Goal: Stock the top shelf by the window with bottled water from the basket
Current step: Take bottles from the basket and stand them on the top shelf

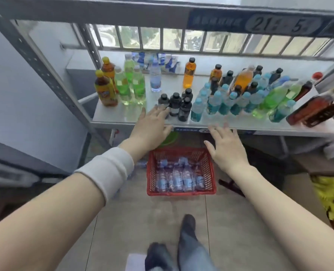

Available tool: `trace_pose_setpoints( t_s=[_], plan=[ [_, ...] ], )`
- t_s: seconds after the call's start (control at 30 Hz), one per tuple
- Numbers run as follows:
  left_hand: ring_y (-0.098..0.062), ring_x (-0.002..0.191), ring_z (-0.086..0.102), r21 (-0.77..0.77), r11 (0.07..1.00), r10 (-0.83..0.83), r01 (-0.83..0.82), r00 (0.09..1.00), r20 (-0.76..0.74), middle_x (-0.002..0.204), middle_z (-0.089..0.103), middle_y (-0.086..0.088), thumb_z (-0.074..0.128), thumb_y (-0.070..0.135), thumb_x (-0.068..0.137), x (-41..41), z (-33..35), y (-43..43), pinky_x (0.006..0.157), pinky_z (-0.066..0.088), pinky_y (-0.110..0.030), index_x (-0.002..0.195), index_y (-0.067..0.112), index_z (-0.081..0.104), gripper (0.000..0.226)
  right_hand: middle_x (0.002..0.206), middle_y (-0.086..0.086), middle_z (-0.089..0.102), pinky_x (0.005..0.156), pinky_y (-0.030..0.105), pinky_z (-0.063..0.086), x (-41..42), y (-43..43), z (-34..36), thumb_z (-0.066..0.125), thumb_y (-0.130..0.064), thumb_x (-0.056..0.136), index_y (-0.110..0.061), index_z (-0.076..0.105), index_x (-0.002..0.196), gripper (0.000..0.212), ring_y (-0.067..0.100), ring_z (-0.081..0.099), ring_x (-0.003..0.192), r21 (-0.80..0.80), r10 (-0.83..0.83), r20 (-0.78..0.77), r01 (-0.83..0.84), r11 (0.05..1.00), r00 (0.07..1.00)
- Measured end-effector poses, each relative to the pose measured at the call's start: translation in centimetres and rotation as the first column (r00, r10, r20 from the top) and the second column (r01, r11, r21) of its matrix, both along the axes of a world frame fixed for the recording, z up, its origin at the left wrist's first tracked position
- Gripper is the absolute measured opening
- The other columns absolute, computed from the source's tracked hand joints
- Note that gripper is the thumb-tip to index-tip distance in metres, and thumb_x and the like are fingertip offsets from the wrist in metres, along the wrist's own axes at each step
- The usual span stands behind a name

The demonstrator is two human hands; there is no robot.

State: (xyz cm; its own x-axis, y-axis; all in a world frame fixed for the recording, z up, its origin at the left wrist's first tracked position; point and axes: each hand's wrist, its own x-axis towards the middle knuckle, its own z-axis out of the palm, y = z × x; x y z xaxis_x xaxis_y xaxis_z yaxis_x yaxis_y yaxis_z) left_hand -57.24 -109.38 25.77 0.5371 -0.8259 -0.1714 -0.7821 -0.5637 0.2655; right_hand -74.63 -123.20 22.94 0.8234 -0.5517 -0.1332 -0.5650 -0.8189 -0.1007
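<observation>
Both forearms stretch away from the lens, the left one wearing a white wristband (pixel 107 171), and below them I see two dark shoes (pixel 188 223) on the tiled floor (pixel 123 222). The left hand (pixel 152 126) hovers over the front edge of the shelf (pixel 123 116), fingers spread and straight, its grip holding nothing. Its fingertips reach a cluster of small dark bottles (pixel 175 104) with black caps, and I cannot tell whether they touch. The right hand (pixel 227 147) is just beside it at the same edge, fingers also splayed, its grip likewise empty. Between and beneath the two hands a red basket (pixel 179 192) sits on the floor, and the water bottles (pixel 177 178) with blue labels lie packed inside it. On the shelf one clear water bottle (pixel 155 77) stands upright towards the back, between the green bottles (pixel 129 83) on the left and an orange bottle (pixel 189 75). Two brown tea bottles (pixel 104 89) stand at the far left. Blue-capped bottles (pixel 221 102) crowd the right half in rows. Behind the shelf runs the barred window (pixel 152 40).
</observation>
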Motion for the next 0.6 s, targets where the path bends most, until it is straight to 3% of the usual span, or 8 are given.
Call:
trace_pose_setpoints(
  t_s=[0.1,0.2,0.37,0.5,0.6],
  plan=[
    [-0.018,0.146,0.012,-0.007,0.999,0.049,-0.049,0.995,-0.085,0.156,0.018,-0.003,0.035,0.038,0.097,-1.5,-4.7,-0.8,0.119,0.005,-0.041,0.147,0.015,0.019,0.057,0.155,0.008,0.022,0.118,0.044,0.008,-2.1,-0.9,-4.4,0.033,-0.04,0.097,-0.017,0.017,0.148,0.059,0.027,0.008,0.145,0.075,-0.001,-0.056,0.005,0.997,0.998],
    [-0.019,0.144,0.018,-0.006,0.979,0.195,-0.204,0.947,-0.256,0.154,0.027,-0.004,0.043,0.033,0.095,-3.8,-10.3,-1.1,0.117,0.009,-0.041,0.144,0.014,0.027,0.055,0.154,0.007,0.024,0.117,0.044,0.011,-3.6,-2.4,-9.4,0.033,-0.041,0.096,-0.017,0.019,0.147,0.058,0.027,0.01,0.145,0.159,0.018,-0.141,0.004,0.987,0.99],
    [-0.018,0.144,0.021,0.191,0.932,0.361,-0.309,0.846,-0.393,0.152,0.032,-0.003,0.046,0.031,0.094,-6.5,-21.3,-1.6,0.117,0.01,-0.039,0.142,0.015,0.032,0.053,0.155,0.002,0.022,0.118,0.041,0.01,-4.4,-4.6,-18.5,0.033,-0.041,0.097,-0.019,0.017,0.147,0.057,0.024,0.008,0.145,0.3,0.014,-0.237,0.06,0.952,0.971],
    [-0.015,0.143,0.02,0.262,0.904,0.426,-0.339,0.773,-0.47,0.151,0.032,0.0,0.044,0.03,0.095,-7.1,-29.6,-3.5,0.117,0.008,-0.034,0.143,0.018,0.032,0.051,0.155,0.0,0.02,0.118,0.038,0.006,-3.8,-5.7,-27.1,0.032,-0.04,0.098,-0.02,0.017,0.147,0.056,0.022,0.006,0.146,0.393,-0.002,-0.3,0.125,0.911,0.954],
    [-0.017,0.139,0.031,0.326,0.88,0.472,-0.345,0.709,-0.524,0.148,0.038,-0.001,0.045,0.03,0.094,-6.9,-37.4,-4.8,0.118,0.019,-0.037,0.141,0.019,0.035,0.049,0.155,0.001,0.021,0.119,0.036,0.007,-2.9,-6.1,-35.0,0.033,-0.04,0.097,-0.019,0.017,0.147,0.057,0.02,0.007,0.145,0.453,0.014,-0.35,0.156,0.878,0.937]
  ],
)
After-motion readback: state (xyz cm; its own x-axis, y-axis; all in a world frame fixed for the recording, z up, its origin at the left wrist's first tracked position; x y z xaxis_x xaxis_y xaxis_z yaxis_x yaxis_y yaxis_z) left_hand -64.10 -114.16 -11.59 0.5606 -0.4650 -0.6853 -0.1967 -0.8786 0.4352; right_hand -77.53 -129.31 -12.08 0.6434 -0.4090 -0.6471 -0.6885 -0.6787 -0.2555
